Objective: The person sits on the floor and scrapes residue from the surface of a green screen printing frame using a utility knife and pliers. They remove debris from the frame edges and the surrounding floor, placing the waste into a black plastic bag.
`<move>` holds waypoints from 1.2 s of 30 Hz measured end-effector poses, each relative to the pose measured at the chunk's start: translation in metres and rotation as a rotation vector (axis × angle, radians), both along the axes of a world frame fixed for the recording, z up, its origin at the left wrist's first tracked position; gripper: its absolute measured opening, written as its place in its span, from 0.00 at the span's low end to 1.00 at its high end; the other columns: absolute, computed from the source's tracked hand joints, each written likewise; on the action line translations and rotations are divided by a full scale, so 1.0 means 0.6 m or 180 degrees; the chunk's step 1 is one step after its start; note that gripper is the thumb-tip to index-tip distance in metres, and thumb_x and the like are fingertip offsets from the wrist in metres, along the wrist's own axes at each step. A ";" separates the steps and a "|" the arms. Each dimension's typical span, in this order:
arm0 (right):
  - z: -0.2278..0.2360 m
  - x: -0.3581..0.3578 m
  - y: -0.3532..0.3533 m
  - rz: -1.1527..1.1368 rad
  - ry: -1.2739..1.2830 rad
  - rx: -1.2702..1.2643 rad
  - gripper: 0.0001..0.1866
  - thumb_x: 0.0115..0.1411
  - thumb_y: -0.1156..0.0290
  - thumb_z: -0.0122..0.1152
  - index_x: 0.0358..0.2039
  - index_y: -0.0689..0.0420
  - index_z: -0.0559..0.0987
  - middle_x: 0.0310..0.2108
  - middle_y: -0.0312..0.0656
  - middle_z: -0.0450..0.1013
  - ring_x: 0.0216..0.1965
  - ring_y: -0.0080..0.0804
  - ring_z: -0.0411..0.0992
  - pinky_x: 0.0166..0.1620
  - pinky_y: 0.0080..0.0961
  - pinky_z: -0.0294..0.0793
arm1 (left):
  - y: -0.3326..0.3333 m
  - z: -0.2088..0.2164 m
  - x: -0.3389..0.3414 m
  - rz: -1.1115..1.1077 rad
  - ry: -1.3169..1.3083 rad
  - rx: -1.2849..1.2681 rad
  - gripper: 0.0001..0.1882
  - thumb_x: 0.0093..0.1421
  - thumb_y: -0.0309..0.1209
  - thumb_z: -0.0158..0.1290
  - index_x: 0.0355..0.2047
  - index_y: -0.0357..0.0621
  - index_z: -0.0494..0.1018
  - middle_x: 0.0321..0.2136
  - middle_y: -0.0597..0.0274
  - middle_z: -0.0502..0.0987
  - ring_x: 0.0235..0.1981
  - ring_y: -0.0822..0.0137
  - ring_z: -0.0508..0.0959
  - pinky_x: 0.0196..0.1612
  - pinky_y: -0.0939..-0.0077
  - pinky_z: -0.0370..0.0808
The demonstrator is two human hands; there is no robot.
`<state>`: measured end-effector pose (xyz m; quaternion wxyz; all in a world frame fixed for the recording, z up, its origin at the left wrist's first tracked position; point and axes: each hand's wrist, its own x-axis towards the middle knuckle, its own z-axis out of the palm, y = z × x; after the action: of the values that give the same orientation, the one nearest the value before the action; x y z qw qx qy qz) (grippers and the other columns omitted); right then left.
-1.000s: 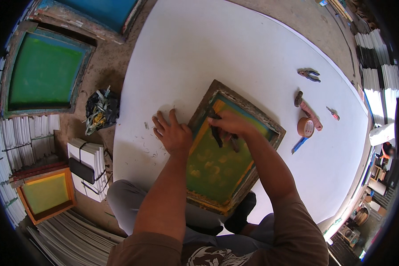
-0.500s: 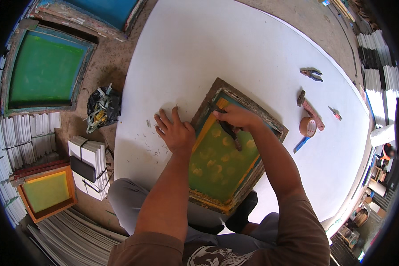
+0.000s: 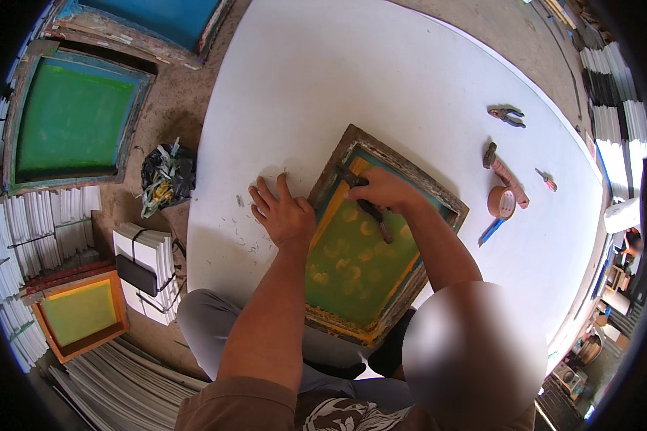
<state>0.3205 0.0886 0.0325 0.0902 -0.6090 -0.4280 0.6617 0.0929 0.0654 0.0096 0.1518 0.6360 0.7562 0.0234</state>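
Note:
A wooden screen-printing frame (image 3: 404,302) with green-yellow mesh lies tilted on a white sheet (image 3: 295,79), in front of my legs. My right hand (image 3: 382,190) is closed around a dark, slim hand tool (image 3: 376,213) above the mesh. One end of the tool points at the frame's upper left side; its exact kind is partly hidden by my fingers. Beside the frame's left edge, my left hand (image 3: 286,215) rests with its fingers spread on the sheet. Small dark shavings (image 3: 246,241) are scattered next to it.
On the right lie pliers (image 3: 507,115), a hammer (image 3: 507,174), a tape roll (image 3: 501,202), a blue-handled tool (image 3: 491,232) and a small red-handled tool (image 3: 546,179). At left are a green screen (image 3: 75,118), a black bag (image 3: 167,176) and tied white stacks (image 3: 147,269).
The tool in my right hand has shifted very slightly up and left. My left hand stays in place. A blurred round patch now covers the lower right of the view.

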 end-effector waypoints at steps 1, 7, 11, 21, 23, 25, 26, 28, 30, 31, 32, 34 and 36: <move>-0.002 -0.005 -0.005 -0.0072 -0.0071 0.0190 0.18 0.60 0.56 0.71 0.32 0.60 0.79 0.23 0.39 0.77 0.21 0.22 0.71 0.22 0.24 0.63 | 0.000 -0.001 0.000 0.0001 0.0005 0.0012 0.32 0.61 0.33 0.51 0.67 0.52 0.63 0.72 0.43 0.53 0.76 0.40 0.47 0.72 0.38 0.49; 0.003 0.001 0.000 -0.0489 0.0484 -0.0500 0.18 0.62 0.56 0.69 0.38 0.60 0.80 0.23 0.38 0.76 0.23 0.24 0.76 0.23 0.22 0.69 | -0.001 -0.004 0.000 0.0028 -0.0010 0.0020 0.32 0.61 0.33 0.51 0.67 0.52 0.63 0.72 0.43 0.53 0.76 0.41 0.47 0.72 0.38 0.50; -0.030 0.014 -0.014 -0.0623 0.1191 -0.0749 0.22 0.69 0.52 0.63 0.45 0.61 0.79 0.29 0.42 0.81 0.26 0.26 0.79 0.26 0.20 0.76 | 0.001 -0.003 0.002 0.0023 0.0000 -0.0025 0.32 0.61 0.33 0.51 0.67 0.51 0.64 0.72 0.43 0.53 0.76 0.41 0.47 0.72 0.38 0.50; -0.019 0.012 0.004 -0.0046 0.0969 -0.0483 0.27 0.73 0.47 0.54 0.54 0.61 0.78 0.39 0.43 0.84 0.36 0.27 0.82 0.31 0.23 0.78 | 0.001 -0.004 -0.001 0.0021 0.0050 -0.0074 0.33 0.62 0.34 0.52 0.68 0.52 0.62 0.72 0.43 0.52 0.76 0.41 0.46 0.72 0.38 0.49; -0.025 0.015 0.004 -0.0193 0.1055 -0.0623 0.27 0.73 0.47 0.54 0.54 0.61 0.78 0.39 0.43 0.84 0.35 0.27 0.82 0.30 0.23 0.78 | 0.001 -0.004 0.001 0.0025 0.0039 -0.0100 0.33 0.62 0.34 0.52 0.69 0.52 0.62 0.72 0.44 0.52 0.76 0.41 0.46 0.73 0.38 0.49; -0.029 0.015 0.006 -0.0239 0.1111 -0.0634 0.26 0.73 0.48 0.56 0.54 0.60 0.78 0.37 0.43 0.84 0.32 0.26 0.81 0.28 0.22 0.76 | 0.001 -0.004 0.001 0.0013 0.0046 -0.0098 0.33 0.62 0.34 0.52 0.69 0.52 0.62 0.72 0.44 0.52 0.76 0.41 0.46 0.73 0.38 0.49; -0.030 0.014 0.008 -0.0258 0.1140 -0.0640 0.26 0.72 0.48 0.57 0.54 0.60 0.78 0.36 0.43 0.84 0.30 0.26 0.81 0.27 0.22 0.75 | 0.001 -0.004 0.000 0.0011 0.0051 -0.0097 0.33 0.62 0.34 0.52 0.69 0.52 0.62 0.72 0.44 0.52 0.76 0.41 0.46 0.73 0.38 0.49; -0.028 0.010 0.009 -0.0256 0.1084 -0.0499 0.25 0.71 0.49 0.60 0.52 0.61 0.79 0.33 0.43 0.83 0.27 0.25 0.79 0.25 0.22 0.73 | 0.000 -0.006 -0.001 0.0014 0.0058 -0.0078 0.33 0.62 0.34 0.52 0.69 0.52 0.62 0.72 0.44 0.52 0.76 0.41 0.47 0.72 0.38 0.49; -0.021 0.004 0.012 -0.0267 0.1000 -0.0416 0.25 0.69 0.49 0.63 0.49 0.61 0.79 0.30 0.42 0.82 0.24 0.24 0.77 0.24 0.21 0.71 | 0.001 -0.006 -0.001 0.0015 0.0057 -0.0071 0.33 0.61 0.34 0.51 0.68 0.52 0.62 0.72 0.43 0.52 0.76 0.40 0.47 0.72 0.38 0.50; -0.016 0.001 0.012 -0.0277 0.0942 -0.0401 0.24 0.68 0.50 0.64 0.47 0.61 0.79 0.29 0.42 0.81 0.23 0.23 0.75 0.23 0.21 0.70 | 0.001 -0.005 -0.001 0.0017 0.0051 -0.0071 0.33 0.61 0.34 0.51 0.68 0.52 0.62 0.72 0.43 0.53 0.76 0.40 0.47 0.72 0.38 0.50; -0.010 -0.002 0.012 -0.0284 0.0884 -0.0388 0.24 0.67 0.50 0.66 0.46 0.61 0.80 0.28 0.41 0.81 0.21 0.23 0.74 0.22 0.21 0.69 | 0.001 -0.004 -0.001 0.0021 0.0044 -0.0073 0.33 0.61 0.34 0.51 0.68 0.52 0.62 0.72 0.43 0.53 0.76 0.40 0.47 0.72 0.38 0.50; 0.001 -0.005 0.016 -0.0266 0.0788 -0.0472 0.21 0.67 0.52 0.66 0.42 0.61 0.79 0.27 0.41 0.80 0.21 0.23 0.74 0.22 0.22 0.69 | -0.001 -0.007 -0.002 0.0009 0.0043 -0.0003 0.33 0.61 0.34 0.51 0.68 0.51 0.63 0.72 0.43 0.53 0.76 0.40 0.48 0.72 0.37 0.50; 0.005 -0.008 0.017 -0.0222 0.0616 -0.0451 0.18 0.66 0.56 0.66 0.40 0.61 0.79 0.27 0.41 0.80 0.21 0.24 0.75 0.22 0.22 0.70 | -0.003 -0.008 0.000 -0.0017 0.0031 0.0050 0.33 0.61 0.33 0.51 0.67 0.51 0.63 0.72 0.42 0.54 0.75 0.39 0.48 0.72 0.37 0.50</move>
<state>0.3159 0.0985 0.0353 0.1108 -0.5616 -0.3481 0.7424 0.0928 0.0638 0.0051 0.1433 0.6393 0.7550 0.0258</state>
